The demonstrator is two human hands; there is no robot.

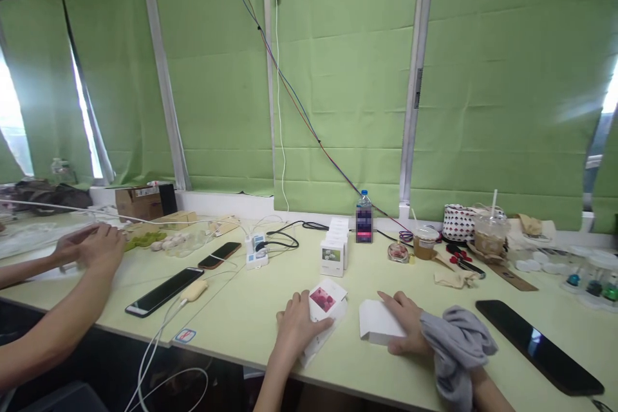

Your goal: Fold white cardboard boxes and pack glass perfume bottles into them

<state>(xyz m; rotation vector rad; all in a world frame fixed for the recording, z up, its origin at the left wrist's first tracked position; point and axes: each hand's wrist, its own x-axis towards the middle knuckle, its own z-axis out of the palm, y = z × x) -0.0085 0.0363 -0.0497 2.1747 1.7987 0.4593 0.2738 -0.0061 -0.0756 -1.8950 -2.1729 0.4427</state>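
My left hand (295, 327) rests on a small white box with a pink picture (324, 309), gripping it against the pale green table (251, 315). My right hand (408, 328), with a grey sleeve bunched at the wrist, holds a plain white folded carton (379, 329) flat on the table. The two boxes lie about a hand's width apart near the front edge.
A row of small white boxes (335, 246) stands behind, next to a water bottle (364, 217). Black phones lie at left (164, 291) and right (538, 345). Drinks cups (488, 232), a power strip (257, 251) and cables sit further back. Another person's hands (91, 246) work at far left.
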